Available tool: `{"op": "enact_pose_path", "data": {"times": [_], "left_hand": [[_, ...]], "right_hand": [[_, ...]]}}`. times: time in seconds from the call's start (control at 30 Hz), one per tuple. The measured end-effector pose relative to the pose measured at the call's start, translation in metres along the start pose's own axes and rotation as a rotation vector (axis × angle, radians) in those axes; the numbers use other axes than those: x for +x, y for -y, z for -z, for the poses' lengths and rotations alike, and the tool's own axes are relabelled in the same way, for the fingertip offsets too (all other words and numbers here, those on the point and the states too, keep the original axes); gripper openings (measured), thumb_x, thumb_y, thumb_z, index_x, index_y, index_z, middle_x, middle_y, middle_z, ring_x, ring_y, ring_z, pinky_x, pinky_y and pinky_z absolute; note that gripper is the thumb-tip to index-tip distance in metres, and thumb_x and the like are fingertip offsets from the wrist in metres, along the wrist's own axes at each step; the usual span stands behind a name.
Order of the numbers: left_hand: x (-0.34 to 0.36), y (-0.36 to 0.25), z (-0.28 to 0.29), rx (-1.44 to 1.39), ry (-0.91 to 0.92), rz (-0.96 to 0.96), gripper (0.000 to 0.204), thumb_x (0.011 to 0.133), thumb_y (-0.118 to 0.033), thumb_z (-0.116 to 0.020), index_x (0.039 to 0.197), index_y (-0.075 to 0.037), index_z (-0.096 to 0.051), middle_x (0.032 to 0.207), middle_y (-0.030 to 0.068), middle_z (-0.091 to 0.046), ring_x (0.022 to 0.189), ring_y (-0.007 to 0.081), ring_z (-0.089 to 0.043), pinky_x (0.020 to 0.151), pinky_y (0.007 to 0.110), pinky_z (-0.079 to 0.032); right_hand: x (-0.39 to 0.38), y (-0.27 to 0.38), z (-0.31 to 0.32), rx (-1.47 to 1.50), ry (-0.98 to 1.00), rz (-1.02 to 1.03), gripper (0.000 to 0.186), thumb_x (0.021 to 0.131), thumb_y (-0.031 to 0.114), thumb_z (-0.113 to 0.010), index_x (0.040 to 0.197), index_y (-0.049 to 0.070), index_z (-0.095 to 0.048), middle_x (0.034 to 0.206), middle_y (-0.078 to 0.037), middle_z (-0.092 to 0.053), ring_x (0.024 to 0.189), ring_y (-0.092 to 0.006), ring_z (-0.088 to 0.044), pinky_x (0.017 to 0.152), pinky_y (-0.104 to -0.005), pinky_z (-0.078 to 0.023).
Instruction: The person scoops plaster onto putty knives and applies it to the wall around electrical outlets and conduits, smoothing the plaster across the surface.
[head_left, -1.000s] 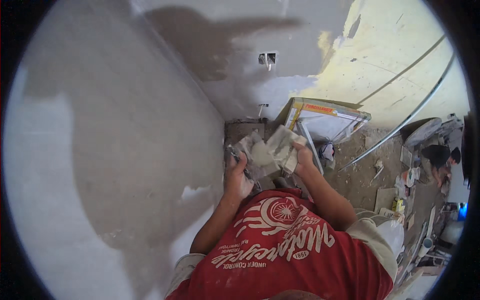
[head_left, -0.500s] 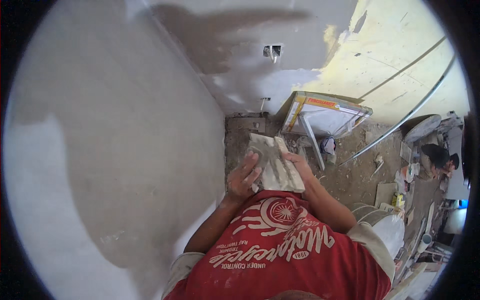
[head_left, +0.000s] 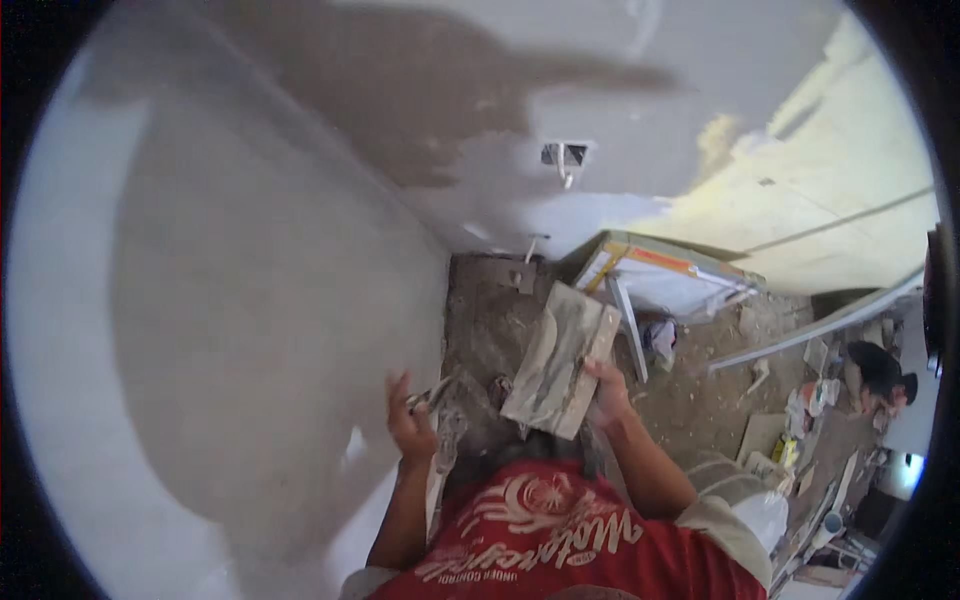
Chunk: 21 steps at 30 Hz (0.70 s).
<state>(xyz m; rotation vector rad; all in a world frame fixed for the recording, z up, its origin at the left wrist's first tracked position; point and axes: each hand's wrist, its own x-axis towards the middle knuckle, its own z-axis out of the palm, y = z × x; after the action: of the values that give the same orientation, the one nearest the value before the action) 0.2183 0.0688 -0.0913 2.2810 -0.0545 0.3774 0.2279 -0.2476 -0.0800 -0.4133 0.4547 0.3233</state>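
My right hand [head_left: 605, 394] grips the right edge of a rectangular, plaster-smeared board [head_left: 562, 355] with a dark streak along its middle. The board is tilted in front of my red shirt. To the left, apart from the board, my left hand [head_left: 410, 425] is raised near the grey wall. Its fingers are closed around a small thin-bladed tool, perhaps a scraper [head_left: 438, 392], which is blurred; its exact kind is hard to make out.
A grey plastered wall [head_left: 260, 330] rises at left. Ahead, a partly plastered wall has an open electrical box [head_left: 565, 155] with wires. A boxed panel [head_left: 680, 275] leans below it. Debris covers the floor at right, where another person [head_left: 876, 372] crouches. A long pale pipe [head_left: 830, 330] slants nearby.
My left hand has drawn away from the board to the left, with the thin tool in it. My right hand has turned the board more upright. The view has shifted a little.
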Motion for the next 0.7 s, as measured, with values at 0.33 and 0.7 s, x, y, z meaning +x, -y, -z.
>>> {"op": "enact_pose_path", "data": {"times": [0.33, 0.7], "left_hand": [[0.019, 0.219, -0.083, 1.033, -0.255, -0.238, 0.059, 0.096, -0.045, -0.031, 0.134, -0.001, -0.039, 0.143, 0.0171, -0.035, 0.137, 0.048, -0.01, 0.106, 0.063, -0.003], [0.043, 0.243, -0.137, 1.017, -0.669, -0.532, 0.036, 0.1, -0.034, -0.026, 0.088, -0.007, -0.046, 0.135, 0.0212, -0.044, 0.136, 0.045, -0.019, 0.109, 0.056, -0.02]], "right_hand": [[0.18, -0.023, 0.174, -0.054, -0.05, -0.019, 0.058, 0.075, 0.017, -0.061, 0.126, -0.002, -0.041, 0.114, -0.017, -0.057, 0.101, -0.0322, -0.06, 0.089, -0.0463, -0.049], [0.3, -0.084, 0.297, -0.049, 0.145, -0.025, 0.059, 0.074, 0.02, -0.059, 0.127, -0.001, -0.044, 0.111, -0.017, -0.059, 0.098, -0.0332, -0.061, 0.088, -0.0491, -0.049]]}}
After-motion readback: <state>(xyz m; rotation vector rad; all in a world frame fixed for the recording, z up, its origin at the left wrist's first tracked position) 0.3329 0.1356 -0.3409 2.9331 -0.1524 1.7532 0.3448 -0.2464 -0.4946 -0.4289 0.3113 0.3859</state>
